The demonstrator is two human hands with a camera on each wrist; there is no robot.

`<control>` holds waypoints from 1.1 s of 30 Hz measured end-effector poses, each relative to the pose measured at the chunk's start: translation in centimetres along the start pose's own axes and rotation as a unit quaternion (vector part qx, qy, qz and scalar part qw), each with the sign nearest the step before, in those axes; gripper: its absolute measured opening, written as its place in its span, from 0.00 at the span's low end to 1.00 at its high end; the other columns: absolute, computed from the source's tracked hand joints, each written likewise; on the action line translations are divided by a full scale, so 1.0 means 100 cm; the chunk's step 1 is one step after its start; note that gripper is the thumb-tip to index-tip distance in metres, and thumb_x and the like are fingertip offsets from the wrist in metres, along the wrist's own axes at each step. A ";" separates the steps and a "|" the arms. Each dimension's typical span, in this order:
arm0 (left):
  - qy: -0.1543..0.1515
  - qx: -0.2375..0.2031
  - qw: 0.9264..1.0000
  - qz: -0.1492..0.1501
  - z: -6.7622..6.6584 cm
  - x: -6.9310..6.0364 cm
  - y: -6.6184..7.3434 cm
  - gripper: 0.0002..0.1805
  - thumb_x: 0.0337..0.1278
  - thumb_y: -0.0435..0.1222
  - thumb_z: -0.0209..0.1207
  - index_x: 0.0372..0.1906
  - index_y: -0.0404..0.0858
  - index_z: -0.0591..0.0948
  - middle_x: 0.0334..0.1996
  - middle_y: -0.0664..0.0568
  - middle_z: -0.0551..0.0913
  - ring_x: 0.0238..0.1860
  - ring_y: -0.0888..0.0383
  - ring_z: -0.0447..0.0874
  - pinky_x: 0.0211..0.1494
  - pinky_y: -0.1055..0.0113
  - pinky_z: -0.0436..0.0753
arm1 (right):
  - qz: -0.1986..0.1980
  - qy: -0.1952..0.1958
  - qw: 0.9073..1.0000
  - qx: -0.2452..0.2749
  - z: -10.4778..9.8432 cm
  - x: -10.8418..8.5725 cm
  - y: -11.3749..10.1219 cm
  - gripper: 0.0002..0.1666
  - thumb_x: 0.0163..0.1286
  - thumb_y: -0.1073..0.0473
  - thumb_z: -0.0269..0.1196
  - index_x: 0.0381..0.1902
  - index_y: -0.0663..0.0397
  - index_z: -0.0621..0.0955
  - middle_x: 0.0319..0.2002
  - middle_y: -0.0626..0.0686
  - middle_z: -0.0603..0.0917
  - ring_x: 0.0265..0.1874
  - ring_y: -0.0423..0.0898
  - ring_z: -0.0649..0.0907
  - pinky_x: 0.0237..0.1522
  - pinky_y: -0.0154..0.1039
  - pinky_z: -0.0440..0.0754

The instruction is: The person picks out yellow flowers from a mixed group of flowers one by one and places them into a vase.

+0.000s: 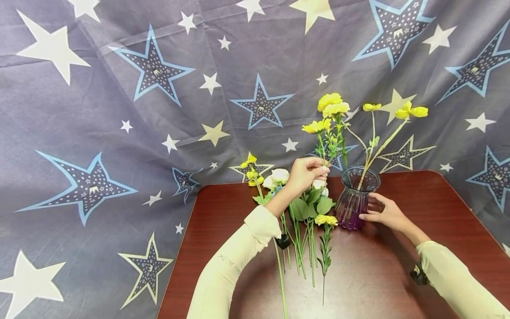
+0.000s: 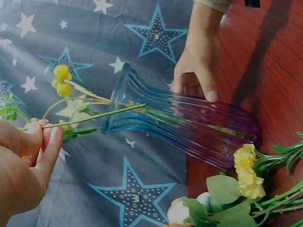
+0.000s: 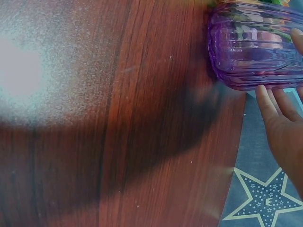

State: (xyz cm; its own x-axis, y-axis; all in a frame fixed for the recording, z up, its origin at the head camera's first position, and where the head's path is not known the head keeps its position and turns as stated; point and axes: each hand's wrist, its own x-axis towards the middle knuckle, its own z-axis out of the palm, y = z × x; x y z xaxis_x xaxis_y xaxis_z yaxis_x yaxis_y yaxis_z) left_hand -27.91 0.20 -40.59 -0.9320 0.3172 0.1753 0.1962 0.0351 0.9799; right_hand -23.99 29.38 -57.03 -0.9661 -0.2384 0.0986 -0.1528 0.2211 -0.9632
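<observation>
Yellow daisy-like flower [image 1: 317, 127] is held just to the left of the ribbed glass vase [image 1: 350, 204], with its blossom higher than the vase rim. The left grip [image 1: 303, 175] is clamped on its stem by thumb and fingertips; the right grip [image 1: 388, 215] holds the lower part of the vase between thumb and fingers. In the left wrist view the stem end overlaps the neck of the vase, but I cannot tell if it is inside or in front. For this step it seems wise to bring the stem end over the vase mouth, then lower it slowly, so it does not catch on the yellow buttercup-like flowers [image 1: 411, 110] standing there. The right grip should be steady, because the vase could tip.

The tabletop [image 1: 378, 274] under the vase is reddish-brown, with wood grain and a bright reflection. On it, to the left of the vase, lie white rose-like flowers [image 1: 280, 176] and a yellow carnation [image 1: 326, 220]. Behind the vase hangs a grey cloth [image 1: 215, 53] printed with stars.
</observation>
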 end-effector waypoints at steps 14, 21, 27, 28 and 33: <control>-0.016 0.044 0.998 0.040 0.016 0.017 0.017 0.09 0.64 0.23 0.62 0.46 0.23 0.85 0.40 0.31 0.89 0.40 0.38 0.91 0.40 0.67 0.91 | -0.005 0.000 1.000 0.006 -0.001 0.002 0.002 0.42 0.58 0.74 0.73 0.65 0.79 0.64 0.45 0.26 0.79 0.46 0.24 0.81 0.47 0.24 0.85; -0.014 0.094 0.992 0.079 0.025 0.023 0.025 0.08 0.64 0.25 0.64 0.45 0.26 0.86 0.37 0.35 0.90 0.34 0.47 0.92 0.40 0.65 0.91 | -0.005 -0.002 1.000 0.024 -0.001 0.001 0.003 0.42 0.58 0.76 0.72 0.64 0.80 0.63 0.45 0.26 0.80 0.46 0.25 0.82 0.47 0.25 0.86; -0.012 0.112 0.987 0.111 0.032 0.029 0.031 0.08 0.64 0.28 0.65 0.46 0.29 0.87 0.36 0.38 0.90 0.30 0.54 0.91 0.40 0.61 0.92 | -0.006 -0.002 0.999 0.037 0.000 0.001 0.002 0.41 0.57 0.77 0.72 0.64 0.78 0.64 0.46 0.27 0.80 0.46 0.26 0.83 0.46 0.27 0.87; -0.012 0.112 0.987 0.112 0.033 0.030 0.031 0.09 0.64 0.28 0.65 0.46 0.29 0.87 0.37 0.38 0.90 0.30 0.55 0.90 0.40 0.63 0.91 | -0.007 -0.001 0.999 0.039 0.000 0.001 0.002 0.39 0.57 0.77 0.72 0.63 0.77 0.65 0.46 0.27 0.81 0.46 0.26 0.83 0.46 0.27 0.87; -0.007 0.131 0.984 0.121 0.036 0.033 0.034 0.09 0.64 0.30 0.66 0.46 0.31 0.87 0.36 0.40 0.90 0.29 0.59 0.90 0.36 0.74 0.89 | -0.014 0.000 0.999 0.050 0.000 0.002 0.003 0.35 0.56 0.78 0.71 0.59 0.68 0.70 0.46 0.29 0.82 0.46 0.27 0.84 0.46 0.27 0.87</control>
State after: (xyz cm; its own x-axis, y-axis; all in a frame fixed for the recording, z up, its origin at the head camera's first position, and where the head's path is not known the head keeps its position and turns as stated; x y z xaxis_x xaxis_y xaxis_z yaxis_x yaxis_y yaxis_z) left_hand -29.24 4.78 -37.04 -0.8446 0.3586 0.3976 0.4856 0.2004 0.8509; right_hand -24.19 29.41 -57.29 -0.9619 -0.2427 0.1258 -0.1581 0.1184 -0.9803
